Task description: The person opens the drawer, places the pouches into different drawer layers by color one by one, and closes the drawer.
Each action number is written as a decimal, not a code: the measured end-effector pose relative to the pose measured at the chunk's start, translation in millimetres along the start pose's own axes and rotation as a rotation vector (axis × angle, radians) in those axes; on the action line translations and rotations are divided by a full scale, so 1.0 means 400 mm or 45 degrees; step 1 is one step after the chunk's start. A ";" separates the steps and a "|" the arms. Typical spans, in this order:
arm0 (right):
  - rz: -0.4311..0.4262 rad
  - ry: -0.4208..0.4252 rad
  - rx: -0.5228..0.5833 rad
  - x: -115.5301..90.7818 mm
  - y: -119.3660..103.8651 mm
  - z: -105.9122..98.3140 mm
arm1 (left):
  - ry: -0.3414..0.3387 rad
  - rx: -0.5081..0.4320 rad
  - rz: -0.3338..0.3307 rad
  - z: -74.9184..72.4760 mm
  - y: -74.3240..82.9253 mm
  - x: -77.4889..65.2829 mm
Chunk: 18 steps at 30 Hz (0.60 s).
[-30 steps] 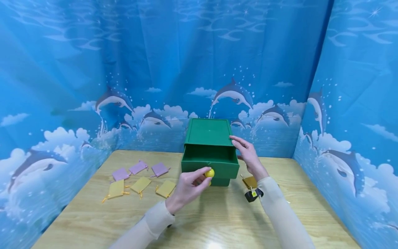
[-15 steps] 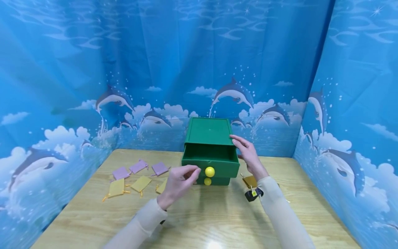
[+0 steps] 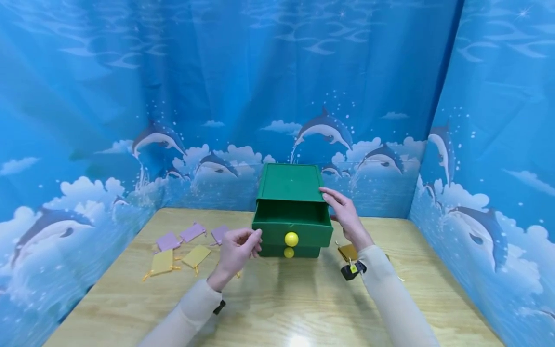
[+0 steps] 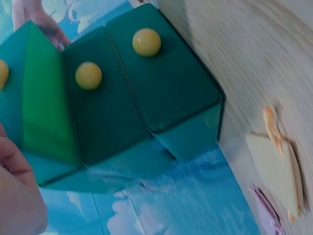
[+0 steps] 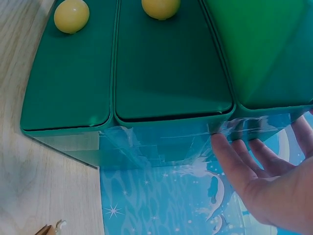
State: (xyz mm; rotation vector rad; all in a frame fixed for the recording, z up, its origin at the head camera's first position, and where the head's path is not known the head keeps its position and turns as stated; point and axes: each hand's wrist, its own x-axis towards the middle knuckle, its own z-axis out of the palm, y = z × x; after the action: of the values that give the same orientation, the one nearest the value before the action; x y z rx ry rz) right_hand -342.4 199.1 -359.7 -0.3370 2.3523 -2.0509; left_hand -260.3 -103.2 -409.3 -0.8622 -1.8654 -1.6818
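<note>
A green drawer cabinet (image 3: 291, 182) with yellow ball knobs stands on the table, its top drawer (image 3: 270, 235) pulled out. In the head view that drawer's inside shows as bare green. My left hand (image 3: 236, 251), fingers loosely curled and holding nothing, hovers by the drawer's front left corner, away from the yellow knob (image 3: 291, 239). My right hand (image 3: 347, 217) rests on the cabinet's right side, fingertips at the upper edge. In the right wrist view, its extended fingers (image 5: 226, 155) lie against the side wall. Lower drawers (image 4: 105, 115) are shut.
Left of the cabinet lie several small drawstring pouches: purple ones (image 3: 168, 241) behind, yellow ones (image 3: 197, 256) in front, one partly hidden by my left hand. A brown-gold pouch (image 3: 348, 252) lies by my right wrist. Dolphin-print curtains (image 3: 225, 96) surround the wooden table (image 3: 303, 299).
My left hand has let go of the top drawer's yellow knob and moved left towards the pouches. The drawer stays out, and my right hand keeps its place on the cabinet.
</note>
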 end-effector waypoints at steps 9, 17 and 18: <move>-0.003 0.004 -0.011 -0.002 -0.001 0.005 | -0.011 -0.122 -0.183 -0.053 -0.022 0.003; -0.002 0.017 -0.011 -0.002 0.000 0.005 | -0.191 -0.084 -0.448 -0.104 -0.058 0.016; -0.003 0.015 -0.012 -0.003 0.000 0.005 | -0.244 -0.067 -0.505 -0.112 -0.064 0.018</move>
State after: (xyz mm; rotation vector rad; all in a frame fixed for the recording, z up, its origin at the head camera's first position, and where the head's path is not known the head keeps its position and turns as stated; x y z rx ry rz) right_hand -341.1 197.5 -360.3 -0.3287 2.3707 -2.0491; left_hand -286.7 -147.9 -415.8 -0.7291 -2.2473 -1.9441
